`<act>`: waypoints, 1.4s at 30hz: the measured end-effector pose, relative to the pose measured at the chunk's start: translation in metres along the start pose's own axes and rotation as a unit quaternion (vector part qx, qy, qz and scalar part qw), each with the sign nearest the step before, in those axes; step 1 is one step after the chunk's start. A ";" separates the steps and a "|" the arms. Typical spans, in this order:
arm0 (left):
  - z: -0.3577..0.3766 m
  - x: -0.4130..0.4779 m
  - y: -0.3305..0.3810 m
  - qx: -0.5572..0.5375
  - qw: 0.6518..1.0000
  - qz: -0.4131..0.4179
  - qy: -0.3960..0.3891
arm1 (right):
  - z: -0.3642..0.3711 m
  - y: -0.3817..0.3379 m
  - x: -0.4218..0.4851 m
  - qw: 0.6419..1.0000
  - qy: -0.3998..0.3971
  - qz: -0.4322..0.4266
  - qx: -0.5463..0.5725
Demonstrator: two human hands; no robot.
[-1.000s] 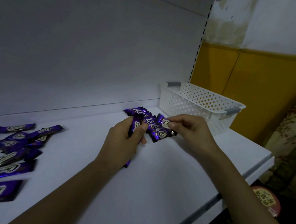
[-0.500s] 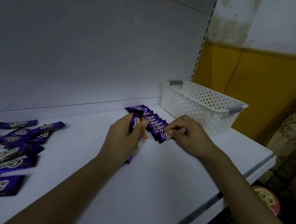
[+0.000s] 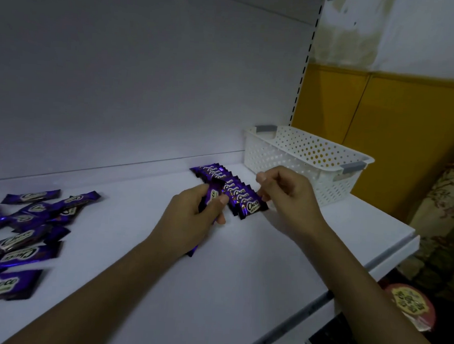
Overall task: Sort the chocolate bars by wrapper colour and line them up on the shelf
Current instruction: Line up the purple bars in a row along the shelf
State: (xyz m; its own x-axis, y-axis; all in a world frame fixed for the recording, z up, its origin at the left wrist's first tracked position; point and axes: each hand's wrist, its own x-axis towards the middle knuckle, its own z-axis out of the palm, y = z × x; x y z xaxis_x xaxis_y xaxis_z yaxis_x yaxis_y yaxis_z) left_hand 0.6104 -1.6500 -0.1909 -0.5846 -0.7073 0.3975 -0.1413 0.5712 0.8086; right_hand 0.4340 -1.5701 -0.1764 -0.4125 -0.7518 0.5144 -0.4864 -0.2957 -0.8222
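Note:
A row of purple "Choco" bars (image 3: 235, 192) stands overlapped on the white shelf (image 3: 241, 265), running from the back wall toward me. My left hand (image 3: 191, 222) grips a small stack of purple bars (image 3: 211, 197), whose lower ends poke out under the palm. My right hand (image 3: 285, 196) hovers just right of the row's front bar (image 3: 253, 208), fingers loosely curled and holding nothing. A loose pile of purple bars (image 3: 20, 228) lies at the left of the shelf.
A white perforated basket (image 3: 301, 163) with grey handles stands at the shelf's back right, close behind my right hand. The shelf's front edge runs diagonally at lower right. A red-lidded package (image 3: 409, 305) sits below the shelf.
My right hand set the bar it was pinching onto the front of the row, let go and lifted slightly away. The left hand stays put with its stack.

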 end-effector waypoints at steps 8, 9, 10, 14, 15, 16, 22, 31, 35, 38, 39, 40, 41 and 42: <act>-0.002 -0.002 0.005 0.057 0.997 0.021 -0.047 | 0.008 -0.019 -0.002 0.985 -0.115 0.035 0.121; -0.002 -0.002 0.005 0.049 0.998 0.016 -0.040 | 0.005 -0.020 -0.002 0.985 -0.088 0.049 0.138; -0.001 -0.003 0.006 0.040 0.999 0.011 -0.031 | 0.002 -0.019 -0.001 0.985 -0.066 0.061 0.148; 0.004 -0.007 0.006 0.022 0.999 -0.002 -0.024 | -0.002 -0.009 -0.003 0.983 -0.082 0.080 0.141; 0.004 -0.007 0.006 0.017 1.000 -0.003 -0.023 | -0.001 -0.008 -0.004 0.982 -0.101 0.078 0.139; 0.003 -0.007 0.006 0.017 1.000 -0.003 -0.022 | 0.001 -0.007 -0.004 0.982 -0.118 0.075 0.129; -0.002 -0.004 0.006 -0.015 1.000 0.001 0.016 | -0.002 -0.010 0.001 0.988 -0.074 0.086 0.105; -0.003 -0.006 0.003 -0.048 0.992 -0.001 0.120 | -0.023 0.001 -0.005 0.984 -0.131 0.080 -0.089; -0.002 -0.004 0.003 -0.039 0.993 0.002 0.111 | -0.030 0.006 -0.004 0.973 -0.185 0.093 -0.103; -0.003 -0.003 0.003 -0.041 0.993 -0.003 0.108 | -0.031 0.010 0.000 0.976 -0.168 0.080 -0.109; -0.003 -0.004 0.003 -0.045 0.993 -0.005 0.108 | -0.030 0.011 0.001 0.978 -0.161 0.075 -0.110; -0.003 -0.004 0.003 -0.049 0.993 -0.006 0.108 | -0.029 0.011 0.002 0.979 -0.155 0.070 -0.115; -0.004 -0.004 0.003 -0.053 0.993 -0.005 0.109 | -0.028 0.012 0.002 0.979 -0.150 0.064 -0.124; -0.004 -0.004 0.003 -0.055 0.992 -0.005 0.111 | -0.026 0.013 0.002 0.978 -0.146 0.057 -0.137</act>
State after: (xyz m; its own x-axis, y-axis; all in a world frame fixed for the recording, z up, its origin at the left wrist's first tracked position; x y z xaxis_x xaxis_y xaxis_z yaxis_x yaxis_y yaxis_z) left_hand 0.6154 -1.6468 -0.1884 -0.3916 -0.7937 0.4655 -0.0508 0.5238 0.8503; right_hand 0.4073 -1.5601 -0.1796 -0.2577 -0.9190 0.2982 -0.6540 -0.0613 -0.7540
